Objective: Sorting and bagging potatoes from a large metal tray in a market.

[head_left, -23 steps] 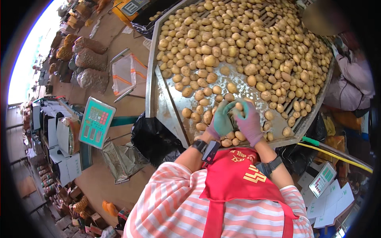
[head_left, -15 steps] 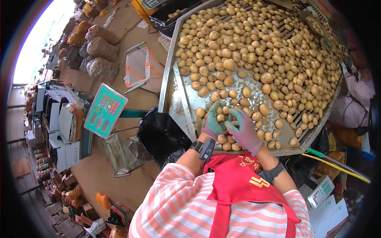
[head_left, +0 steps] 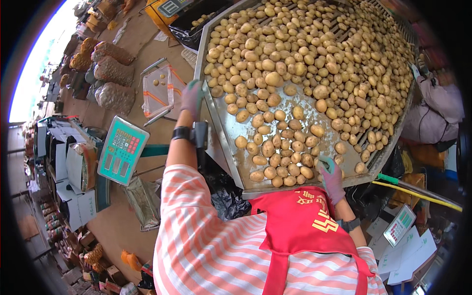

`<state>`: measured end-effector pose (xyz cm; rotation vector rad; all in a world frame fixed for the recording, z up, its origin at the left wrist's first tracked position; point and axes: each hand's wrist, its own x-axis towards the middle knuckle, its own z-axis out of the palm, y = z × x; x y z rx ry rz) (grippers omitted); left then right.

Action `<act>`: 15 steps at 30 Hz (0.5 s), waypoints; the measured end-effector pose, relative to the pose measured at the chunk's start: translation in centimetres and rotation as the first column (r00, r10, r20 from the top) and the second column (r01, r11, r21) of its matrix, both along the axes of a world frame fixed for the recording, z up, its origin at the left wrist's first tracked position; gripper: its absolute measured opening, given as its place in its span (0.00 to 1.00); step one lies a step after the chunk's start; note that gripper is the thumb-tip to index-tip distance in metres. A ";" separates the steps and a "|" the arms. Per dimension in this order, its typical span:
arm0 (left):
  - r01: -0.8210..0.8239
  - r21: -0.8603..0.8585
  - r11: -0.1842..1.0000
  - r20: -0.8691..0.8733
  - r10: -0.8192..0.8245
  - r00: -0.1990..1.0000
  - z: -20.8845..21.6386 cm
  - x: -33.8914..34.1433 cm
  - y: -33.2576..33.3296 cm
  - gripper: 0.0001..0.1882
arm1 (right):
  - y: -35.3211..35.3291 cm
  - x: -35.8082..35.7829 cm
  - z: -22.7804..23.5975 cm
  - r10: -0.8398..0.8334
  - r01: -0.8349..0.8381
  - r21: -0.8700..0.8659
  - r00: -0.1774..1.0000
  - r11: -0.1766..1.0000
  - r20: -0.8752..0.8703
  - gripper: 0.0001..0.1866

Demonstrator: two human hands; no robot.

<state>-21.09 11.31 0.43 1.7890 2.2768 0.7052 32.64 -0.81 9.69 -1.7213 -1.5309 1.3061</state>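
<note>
Many potatoes cover a metal sorting table, with a looser cluster close to my body. My left hand, in a pink and green glove, reaches out past the table's left rim. Its fingers look stretched out, with nothing seen in them. Beside it is a mesh-bottomed carrier with orange edging and metal bars, holding three potatoes. My right hand, gloved the same way, is at the near edge of the table. Its fingers curl round a potato that they partly hide.
A teal scale panel stands to the left, above a brown floor. Black plastic hangs under the table's near left corner. Filled sacks lie far left. At the right are another person's sleeve and a green-and-yellow pole.
My hands have parted: the left swung out left to the carrier, the right moved right along the near edge. Three potatoes now lie in the carrier, where none showed before.
</note>
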 end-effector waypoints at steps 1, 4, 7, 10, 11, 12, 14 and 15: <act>-0.072 -0.009 0.997 0.213 0.072 0.974 2.5 4.5 1.0 0.16 | -0.6 0.8 -0.3 -0.096 0.082 -0.109 0.986 0.991 -0.133 0.16; -0.057 0.027 0.998 0.138 0.052 0.989 4.6 11.6 1.8 0.16 | -1.3 1.2 -1.0 -0.008 0.009 0.009 0.996 1.000 -0.094 0.15; 0.144 -0.072 0.987 0.138 -0.133 0.981 4.3 18.5 2.1 0.24 | -1.2 0.5 -1.0 0.043 -0.045 0.033 0.998 0.998 0.045 0.15; 0.251 -0.302 0.920 -0.179 -0.313 0.933 6.2 24.2 2.0 0.28 | -1.6 0.6 -1.5 0.046 -0.047 0.017 0.996 0.999 0.080 0.16; 0.226 -0.405 0.886 -0.200 -0.327 0.924 7.1 25.0 2.2 0.30 | -1.7 0.5 -1.8 0.052 -0.054 0.034 0.997 0.998 0.062 0.16; 0.196 -0.502 0.842 -0.221 -0.344 0.913 7.5 25.8 2.4 0.32 | -1.8 0.5 -1.8 0.058 -0.061 0.053 0.997 0.997 0.043 0.15; 0.247 -0.476 0.844 -0.181 -0.369 0.912 7.0 25.6 2.3 0.34 | -1.9 0.4 -1.7 0.046 -0.046 -0.006 0.998 0.999 0.049 0.15; 0.271 -0.486 0.831 -0.085 -0.354 0.931 7.0 25.7 2.3 0.35 | -1.9 0.4 -1.9 0.048 -0.048 -0.041 0.999 0.998 0.007 0.16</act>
